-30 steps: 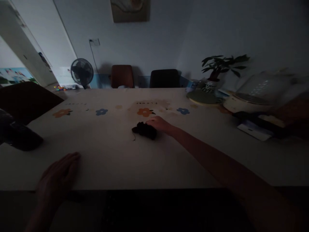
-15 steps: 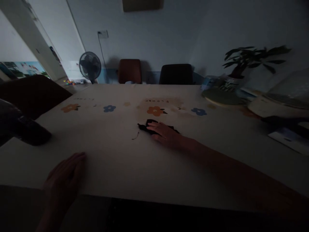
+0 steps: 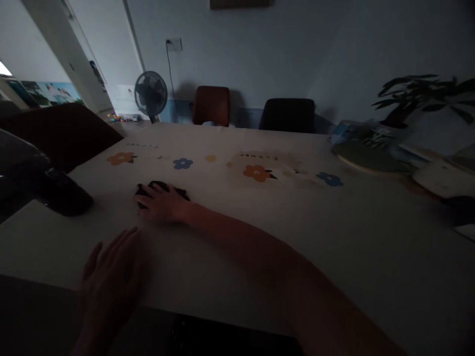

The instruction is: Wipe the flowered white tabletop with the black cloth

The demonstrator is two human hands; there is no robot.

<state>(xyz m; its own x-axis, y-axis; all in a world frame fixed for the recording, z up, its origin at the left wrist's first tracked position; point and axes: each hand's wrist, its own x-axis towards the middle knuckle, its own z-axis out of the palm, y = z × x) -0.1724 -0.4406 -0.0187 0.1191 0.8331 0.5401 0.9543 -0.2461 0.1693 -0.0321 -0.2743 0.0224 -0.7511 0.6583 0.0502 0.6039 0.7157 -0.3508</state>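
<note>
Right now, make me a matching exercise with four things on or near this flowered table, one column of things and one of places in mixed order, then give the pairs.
Things:
1. small black cloth
2. round standing fan
3. green leafy potted plant
4. left hand

Places:
A. on the floor by the back wall, under the wall socket
B. flat on the near edge of the white flowered table
C. under the right hand, left of the table's middle
D. at the table's far right side

Pairs: 1-C, 2-A, 3-D, 4-B
</note>
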